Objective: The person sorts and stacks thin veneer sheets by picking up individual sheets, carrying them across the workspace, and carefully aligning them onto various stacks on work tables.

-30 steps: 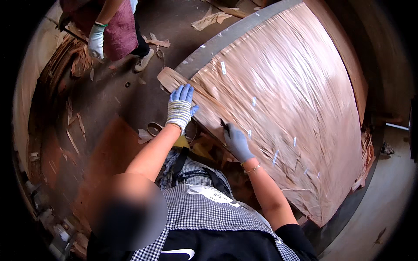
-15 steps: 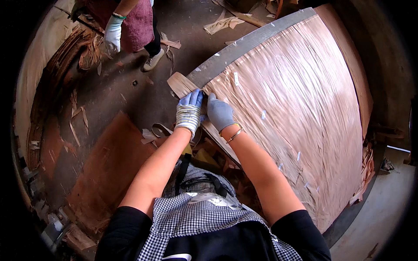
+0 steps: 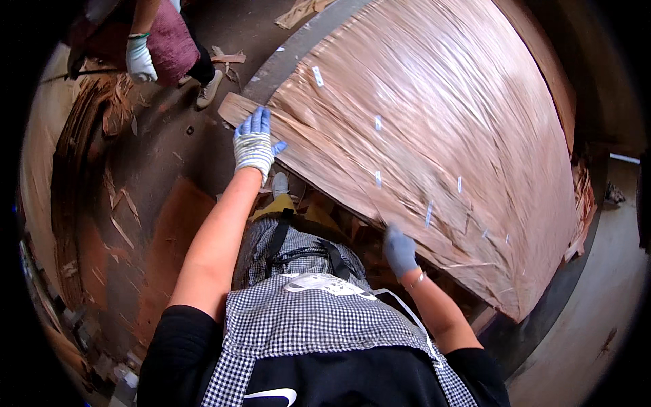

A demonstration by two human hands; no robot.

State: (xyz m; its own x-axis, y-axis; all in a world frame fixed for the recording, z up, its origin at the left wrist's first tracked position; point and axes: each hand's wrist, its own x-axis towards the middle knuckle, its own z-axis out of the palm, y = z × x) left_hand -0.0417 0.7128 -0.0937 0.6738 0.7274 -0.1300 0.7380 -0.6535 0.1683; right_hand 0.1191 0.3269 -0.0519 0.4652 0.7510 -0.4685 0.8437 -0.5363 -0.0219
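A large wood veneer sheet [image 3: 434,88], pale pinkish-brown and wrinkled, covers the board stack to my right. Small white tape pieces dot its surface. My left hand [image 3: 254,144], in a striped glove with blue fingers, lies with fingers stretched out at the sheet's left corner. Under its fingertips is a narrow veneer strip [image 3: 239,112], which sticks out past the corner. My right hand [image 3: 400,249], in a grey-blue glove, is at the sheet's near edge. Motion smears its fingers, so whether they grip the edge is unclear.
Across the floor at upper left stands a co-worker, whose gloved hand [image 3: 141,60] hangs down beside a reddish apron [image 3: 169,41]. A pile of brown veneer [image 3: 71,146] lies at far left. Veneer scraps [image 3: 298,12] litter the floor, and torn pieces [image 3: 582,203] hang at the stack's right side.
My right hand has left the spot beside my left hand and moved right and nearer to me along the sheet's edge. My left fingers have spread flat at the corner. The view has shifted.
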